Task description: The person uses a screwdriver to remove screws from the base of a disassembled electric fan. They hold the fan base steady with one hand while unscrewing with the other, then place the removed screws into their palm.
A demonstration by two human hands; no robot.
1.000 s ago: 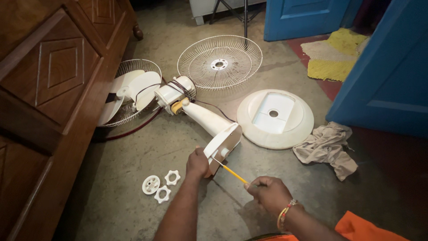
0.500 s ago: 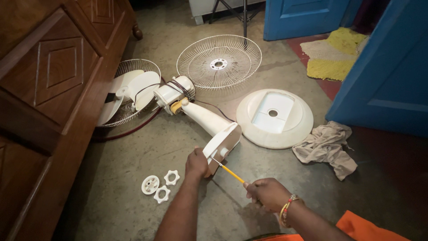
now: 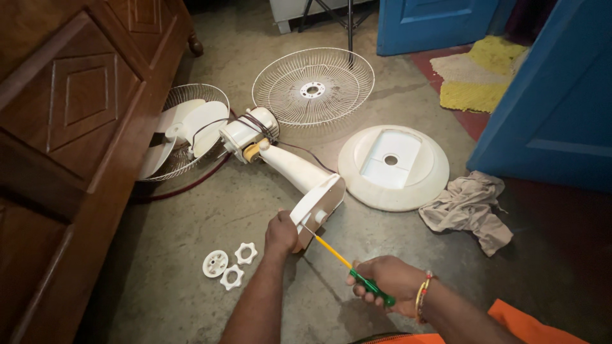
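Screwdriver [image 3: 352,268] | right hand [image 3: 387,285] fingers clamped on handle | left hand [image 3: 281,233] fingers curled gripping fan stand [image 3: 305,186] end

I see my two forearms bare, no sleeves on either. My left hand [image 3: 281,232] wears nothing. Beside my right hand [image 3: 390,285], the wrist carries a thin bangle [image 3: 421,295] of gold and red. Orange cloth [image 3: 529,325] covers my lap at the lower right.

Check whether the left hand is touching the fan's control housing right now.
Touching. The head view shows the left hand pressed against the lower edge of the control housing, with no gap, while the right hand holds the screwdriver.
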